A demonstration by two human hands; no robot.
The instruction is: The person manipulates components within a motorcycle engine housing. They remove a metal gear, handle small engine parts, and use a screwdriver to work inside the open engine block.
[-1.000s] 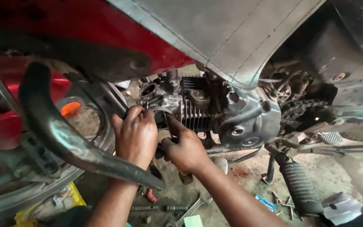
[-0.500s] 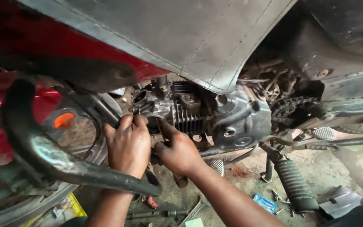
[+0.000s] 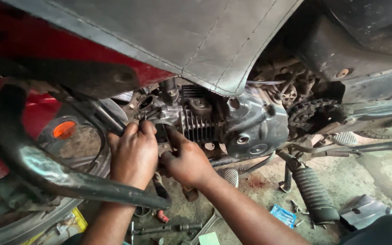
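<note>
- Grey finned cylinder head [image 3: 198, 122] is sitting mid-frame, under seat [image 3: 182, 36].
- L hand [image 3: 134, 154] is pressing on head's left end, fingers curled; grip obj hidden.
- R hand [image 3: 188, 159] is touching same spot, thumb + finger extended, rest curled.
- Kick lever [image 3: 311, 190] is hanging well right.

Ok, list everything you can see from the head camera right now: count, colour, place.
engine: one, grey metal with cooling fins, centre, under the seat
seat: one, grey-black, top
red bodywork: one panel, left
orange reflector: one, left, beside the wheel
crash guard bar: one, dark, lower left, in front of the left forearm
drive chain: one, dark and greasy, right of the engine
footpeg: one, black rubber, lower right
blue packet: one, on the floor
hand tools: several, metal, on the floor at the bottom
left hand: on the engine's left end
right hand: beside it, fingers at the engine
</note>
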